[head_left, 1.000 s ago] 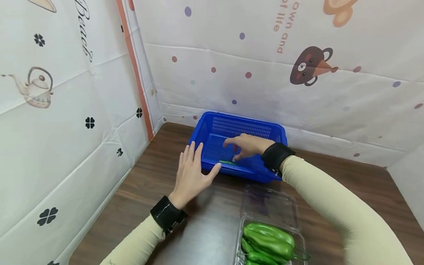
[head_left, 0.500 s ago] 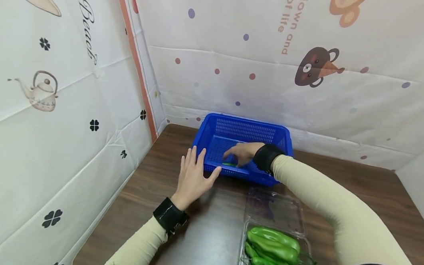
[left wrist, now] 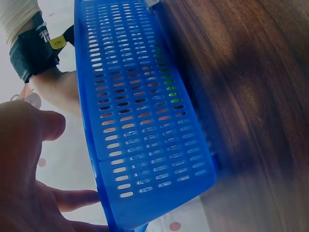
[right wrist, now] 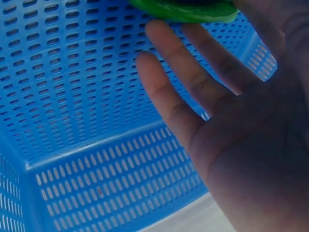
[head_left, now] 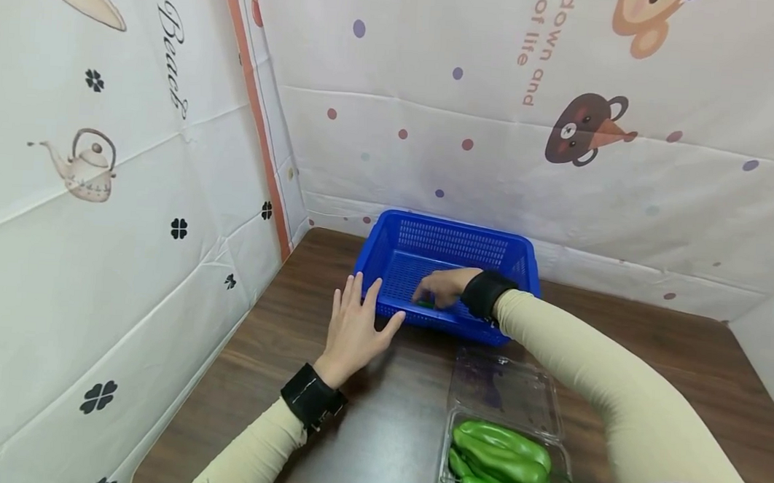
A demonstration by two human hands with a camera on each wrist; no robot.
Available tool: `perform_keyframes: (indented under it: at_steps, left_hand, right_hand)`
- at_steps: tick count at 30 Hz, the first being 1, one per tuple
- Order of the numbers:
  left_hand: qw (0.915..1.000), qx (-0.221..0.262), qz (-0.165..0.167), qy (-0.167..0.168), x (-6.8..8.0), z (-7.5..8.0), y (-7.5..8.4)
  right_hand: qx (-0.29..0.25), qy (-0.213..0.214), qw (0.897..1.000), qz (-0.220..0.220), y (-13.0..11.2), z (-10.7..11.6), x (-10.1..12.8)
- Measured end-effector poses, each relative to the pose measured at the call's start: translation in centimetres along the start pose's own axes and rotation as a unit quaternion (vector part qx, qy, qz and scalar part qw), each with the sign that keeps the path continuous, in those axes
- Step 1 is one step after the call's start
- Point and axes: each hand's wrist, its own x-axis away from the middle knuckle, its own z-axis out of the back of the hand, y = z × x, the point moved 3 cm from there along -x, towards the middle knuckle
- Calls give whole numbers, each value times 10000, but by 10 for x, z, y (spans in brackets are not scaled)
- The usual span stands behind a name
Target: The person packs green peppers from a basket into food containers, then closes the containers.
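Note:
My right hand [head_left: 442,284] reaches down into the blue basket [head_left: 453,223], at a small green pepper [head_left: 426,303] on its floor near the front wall. In the right wrist view the green pepper [right wrist: 193,10] crosses the top edge by the fingertips, and three fingers reach out fairly straight; the thumb is out of sight, so whether it is pinched does not show. Spread wide, my left hand [head_left: 352,334] is at the basket's front left corner. The left wrist view puts its fingertips at the basket rim [left wrist: 91,145], and the pepper appears through the slots.
A clear plastic box [head_left: 442,449] holds several green peppers [head_left: 503,455] at the front, its lid [head_left: 504,386] folded back toward the basket. Printed cloth walls [head_left: 392,147] border the brown table [head_left: 271,323] behind and at the left.
My right hand has dropped lower into the basket and its fingers have come down around the pepper. The left hand stays spread beside the basket. The whole view has shifted slightly.

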Motion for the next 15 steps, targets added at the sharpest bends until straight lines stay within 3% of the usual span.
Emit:
perform_keyframes:
  at_steps: [15]
  left_hand:
    - [10000, -44, 16, -30, 3, 2, -2]
  right_hand:
    - [387, 62, 9982, 445, 1, -5, -2]
